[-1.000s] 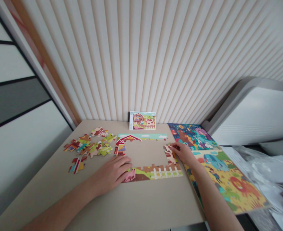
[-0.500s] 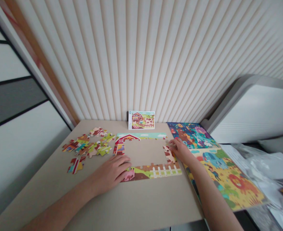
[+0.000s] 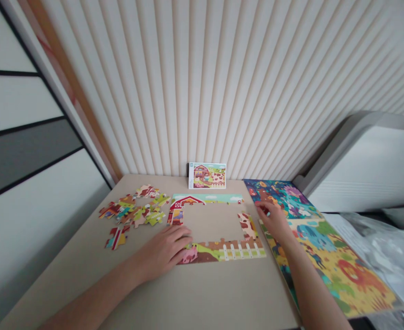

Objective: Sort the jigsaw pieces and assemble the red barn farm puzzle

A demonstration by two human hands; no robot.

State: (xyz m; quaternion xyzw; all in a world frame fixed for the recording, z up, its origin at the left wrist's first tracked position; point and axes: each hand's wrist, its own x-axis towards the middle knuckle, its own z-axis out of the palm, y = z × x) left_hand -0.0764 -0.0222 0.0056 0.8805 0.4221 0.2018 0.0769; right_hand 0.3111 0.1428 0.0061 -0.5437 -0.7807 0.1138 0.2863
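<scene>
A partly assembled farm puzzle (image 3: 245,252) lies on the table, its frame of joined pieces surrounding bare tabletop. My left hand (image 3: 170,245) rests flat over the frame's lower left corner, fingers stretched out and holding nothing. Off the right side of the frame, my right hand (image 3: 272,217) is raised with its fingers curled together; whether a small piece is between them is hidden. Nearest to it in the frame are the brown-spotted cow pieces (image 3: 246,225), below a gap in the right edge. A loose heap of puzzle pieces (image 3: 138,213) lies to the left.
A small picture card (image 3: 207,176) of the farm scene stands against the pleated wall (image 3: 215,91). Two finished puzzles, a dark blue one (image 3: 301,199) and a yellow animal one (image 3: 335,250), lie at the right. Clear plastic wrapping (image 3: 377,238) is beyond them.
My right hand has moved away from the frame's right edge, uncovering the cow pieces and the gap above. My left hand stays in place. The whole view has shifted slightly.
</scene>
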